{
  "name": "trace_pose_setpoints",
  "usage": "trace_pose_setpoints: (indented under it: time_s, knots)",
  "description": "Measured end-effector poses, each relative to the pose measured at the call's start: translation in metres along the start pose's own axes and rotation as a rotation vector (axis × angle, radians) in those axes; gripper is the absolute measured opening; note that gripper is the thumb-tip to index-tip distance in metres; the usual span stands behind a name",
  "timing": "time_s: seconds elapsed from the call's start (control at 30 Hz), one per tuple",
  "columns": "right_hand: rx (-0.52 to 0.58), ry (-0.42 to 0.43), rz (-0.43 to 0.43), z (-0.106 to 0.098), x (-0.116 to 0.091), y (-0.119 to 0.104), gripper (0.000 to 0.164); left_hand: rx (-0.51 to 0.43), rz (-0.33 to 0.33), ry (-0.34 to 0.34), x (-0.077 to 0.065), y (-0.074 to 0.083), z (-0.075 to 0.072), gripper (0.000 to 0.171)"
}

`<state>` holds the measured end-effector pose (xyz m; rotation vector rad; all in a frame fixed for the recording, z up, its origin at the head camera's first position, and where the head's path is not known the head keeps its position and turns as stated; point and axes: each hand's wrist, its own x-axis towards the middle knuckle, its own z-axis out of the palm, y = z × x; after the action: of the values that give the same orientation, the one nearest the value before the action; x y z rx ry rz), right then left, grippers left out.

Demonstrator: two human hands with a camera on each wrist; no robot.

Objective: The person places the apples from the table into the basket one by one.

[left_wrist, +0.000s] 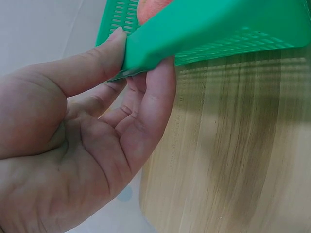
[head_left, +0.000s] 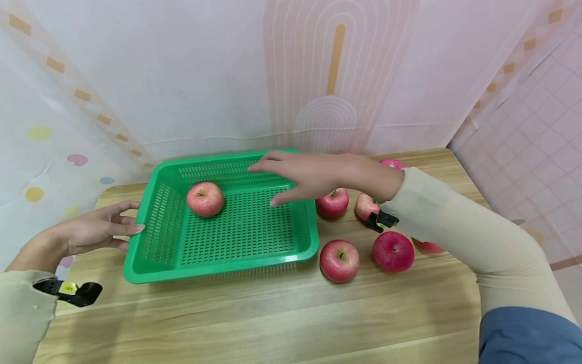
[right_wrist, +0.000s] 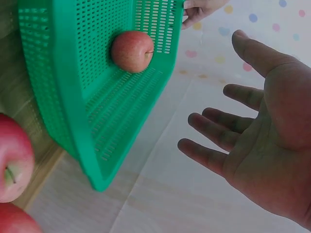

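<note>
A green plastic basket (head_left: pixel 241 260) with slotted walls stands on the wooden table, and one red apple (head_left: pixel 205 199) lies inside it towards the left. At the basket's left end my left hand (head_left: pixel 97 227) pinches the rim, thumb on top and fingers beneath, as the left wrist view shows with the rim (left_wrist: pixel 146 51) between them. My right hand (head_left: pixel 300 174) is held over the basket's right part, fingers spread and pointing left. In the right wrist view the palm of that hand (right_wrist: pixel 272 131) holds nothing.
Several more apples lie on the table right of the basket, among them a front apple (head_left: pixel 339 261) and a darker apple (head_left: pixel 393 251). Some are partly hidden under my right forearm. A patterned wall covering (head_left: pixel 204 76) rises behind the table (head_left: pixel 254 323).
</note>
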<state>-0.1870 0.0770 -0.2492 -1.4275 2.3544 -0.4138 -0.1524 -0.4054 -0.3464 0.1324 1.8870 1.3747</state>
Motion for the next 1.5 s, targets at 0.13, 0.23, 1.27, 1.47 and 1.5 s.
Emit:
trace_pose_setpoints:
  time_s: [0.13,0.23,1.27,1.47,1.5]
  knots:
    - [0.035,0.021,0.003,0.002,-0.013,0.008,0.074,0.006,0.003,-0.008,-0.001,0.000,-0.002,0.040]
    - [0.062,0.037,0.018,0.002,-0.022,0.012,0.074,0.009,0.005,-0.014,-0.001,0.000,-0.003,0.040]
    - [0.205,0.240,0.171,0.016,-0.120,0.039,0.071,-0.011,0.012,-0.018,0.001,0.003,0.004,0.040]
    - [0.181,0.318,0.143,0.021,-0.141,0.051,0.070,-0.020,0.016,-0.019,0.000,0.003,0.004,0.039]
    - [0.176,0.330,0.139,0.021,-0.145,0.052,0.071,-0.024,0.016,-0.020,0.000,0.003,0.004,0.038]
